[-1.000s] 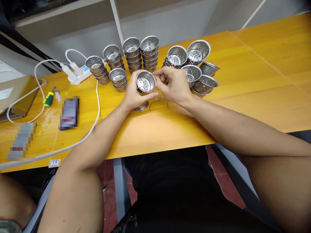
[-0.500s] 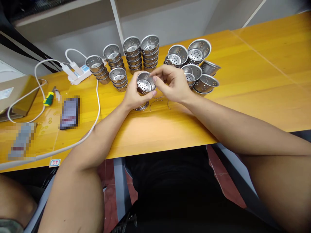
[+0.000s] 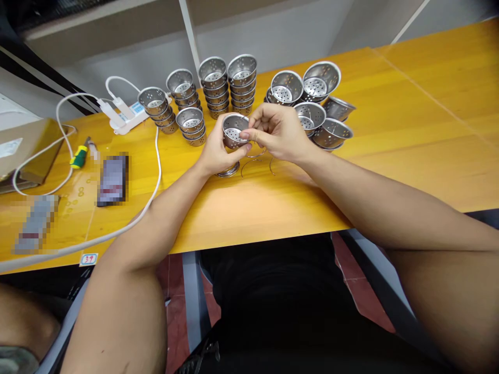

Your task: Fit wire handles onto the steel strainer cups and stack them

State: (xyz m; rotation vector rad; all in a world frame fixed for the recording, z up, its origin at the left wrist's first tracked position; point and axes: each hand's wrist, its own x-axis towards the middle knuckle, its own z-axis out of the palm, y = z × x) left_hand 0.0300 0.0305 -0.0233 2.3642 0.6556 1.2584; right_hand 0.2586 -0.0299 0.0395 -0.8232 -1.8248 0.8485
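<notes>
My left hand (image 3: 215,148) is wrapped around a small perforated metal cup (image 3: 233,136), tilted with its mouth towards me. At the cup's right rim, my right hand (image 3: 277,131) is closed in a pinch, thumb and forefinger at the cup's inner edge. Whatever lies between those fingertips is too small to make out. Under my left hand sits a coil of metal wire rings (image 3: 228,170). Loose curved wires (image 3: 251,162) lie on the table below my right hand.
Stacks of perforated cups (image 3: 213,85) stand behind my hands, with more cups (image 3: 320,83), some tilted, to the right. Leftward are a power strip (image 3: 128,120), a white cable (image 3: 159,156), a green-yellow screwdriver (image 3: 79,157), two blurred phones (image 3: 113,179) and a cardboard box (image 3: 33,150).
My right thumb and forefinger have come closer together and lower at the cup's rim. The cup has shifted slightly to the right in my left hand.
</notes>
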